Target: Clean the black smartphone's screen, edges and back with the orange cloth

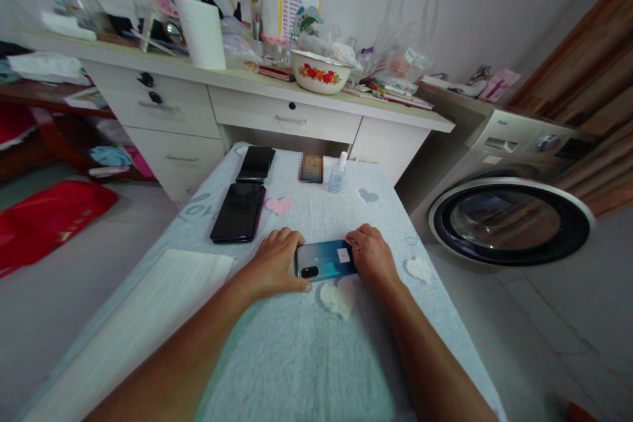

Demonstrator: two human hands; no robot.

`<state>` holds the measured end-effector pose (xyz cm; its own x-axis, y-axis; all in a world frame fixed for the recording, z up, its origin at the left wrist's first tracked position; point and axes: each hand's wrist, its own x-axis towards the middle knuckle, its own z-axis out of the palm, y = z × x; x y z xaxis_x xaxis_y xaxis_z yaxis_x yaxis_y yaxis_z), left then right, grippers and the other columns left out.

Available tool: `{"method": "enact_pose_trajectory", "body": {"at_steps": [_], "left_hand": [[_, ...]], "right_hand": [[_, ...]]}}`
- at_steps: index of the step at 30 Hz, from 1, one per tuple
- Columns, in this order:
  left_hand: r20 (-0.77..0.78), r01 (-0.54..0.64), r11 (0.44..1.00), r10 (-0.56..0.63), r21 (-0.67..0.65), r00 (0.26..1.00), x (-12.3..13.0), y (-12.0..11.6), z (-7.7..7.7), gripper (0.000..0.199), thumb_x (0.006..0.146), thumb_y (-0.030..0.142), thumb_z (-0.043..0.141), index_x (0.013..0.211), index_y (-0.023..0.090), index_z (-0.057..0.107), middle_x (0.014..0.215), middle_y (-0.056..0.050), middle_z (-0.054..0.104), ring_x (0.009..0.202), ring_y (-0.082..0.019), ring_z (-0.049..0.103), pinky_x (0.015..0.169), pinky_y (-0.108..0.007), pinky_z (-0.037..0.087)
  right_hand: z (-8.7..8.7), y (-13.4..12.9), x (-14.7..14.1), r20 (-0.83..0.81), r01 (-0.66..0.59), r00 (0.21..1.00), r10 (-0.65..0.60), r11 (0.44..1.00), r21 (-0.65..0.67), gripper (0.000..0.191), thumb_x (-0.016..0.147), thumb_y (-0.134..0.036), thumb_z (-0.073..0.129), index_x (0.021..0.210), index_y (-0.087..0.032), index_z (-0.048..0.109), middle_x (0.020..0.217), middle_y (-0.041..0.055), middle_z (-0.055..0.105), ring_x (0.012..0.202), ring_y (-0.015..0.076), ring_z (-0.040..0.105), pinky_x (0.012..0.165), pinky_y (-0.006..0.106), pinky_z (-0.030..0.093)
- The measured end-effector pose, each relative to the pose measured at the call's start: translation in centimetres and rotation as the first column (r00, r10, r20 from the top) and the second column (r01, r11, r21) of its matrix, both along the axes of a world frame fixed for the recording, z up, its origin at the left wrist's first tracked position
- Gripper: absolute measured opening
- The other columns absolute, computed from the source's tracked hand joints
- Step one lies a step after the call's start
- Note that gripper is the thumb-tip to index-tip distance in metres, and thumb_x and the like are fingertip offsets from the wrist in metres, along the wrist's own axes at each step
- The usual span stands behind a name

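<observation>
Spanning the lower centre of the frame: one counter (297,356), covered with pale blue cloth patterned with hearts.

White drawer cabinet (168,142), one, across the top; metal pulls, cluttered surface.

Front-loading washing machine (494,151), one, right of frame; silver-toned, round door with dark rim.

Pale flat strip (133,323), one, lower left, lying along the left side of the counter.

Red bag (54,224), one, far left, on the floor.

Enamel bowl (321,72), one, upper centre, on the cabinet; white, red floral band.

White paper roll (202,33), one, upper left, upright on the cabinet.

Hands, two, centre. Left hand (279,260): thumb and fingers spread apart, gripping the left end of the phone between them. Right hand (370,254): fingers curled over the right end, gripping it; thumb hidden.

Black smartphones (239,212), two, left of centre, lying flat, one behind the other.

Blue smartphone (326,260), one, centre, held between both hands; back upward, camera module at left. Whether it touches the cloth cannot be told.

Clear spray bottle (337,173), one, above centre, upright, white cap.

Brown rectangular item (311,169), one, just left of the bottle, partly pixelated.

White label (343,255), one, on the blue phone's back.
</observation>
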<state>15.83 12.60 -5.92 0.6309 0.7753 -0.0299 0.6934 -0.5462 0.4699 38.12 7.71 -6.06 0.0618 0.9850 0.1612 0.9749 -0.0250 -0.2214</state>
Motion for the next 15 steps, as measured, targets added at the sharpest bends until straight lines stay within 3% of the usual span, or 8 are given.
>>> {"method": "enact_pose_trajectory", "body": {"at_steps": [6, 15], "left_hand": [[-0.005, -0.008, 1.000, 0.008, -0.005, 1.000, 0.1, 0.0, 0.1, 0.062, 0.050, 0.045, 0.077, 0.102, 0.022, 0.052, 0.105, -0.005, 0.053, 0.100, -0.028, 0.049, 0.085, -0.036, 0.041], [0.016, 0.015, 1.000, -0.015, 0.013, 1.000, 0.0, 0.3, -0.4, 0.063, 0.049, 0.045, 0.078, 0.101, 0.021, 0.053, 0.103, -0.006, 0.053, 0.099, -0.027, 0.049, 0.083, -0.035, 0.041]], "right_hand": [[-0.4, 0.3, -0.2, 0.048, 0.036, 0.998, -0.036, 0.999, 0.008, 0.025, 0.093, -0.020, 0.045, 0.090, -0.021, 0.070, 0.090, 0.0082, 0.059, 0.092, 0.0202, 0.050, 0.079, 0.028, 0.037], [-0.4, 0.8, -2.6, 0.039, -0.174, 0.984, 0.174, 0.985, 0.011, 0.023, 0.090, -0.014, 0.048, 0.096, -0.021, 0.069, 0.094, 0.0060, 0.059, 0.090, 0.0188, 0.048, 0.081, 0.027, 0.037]]}}
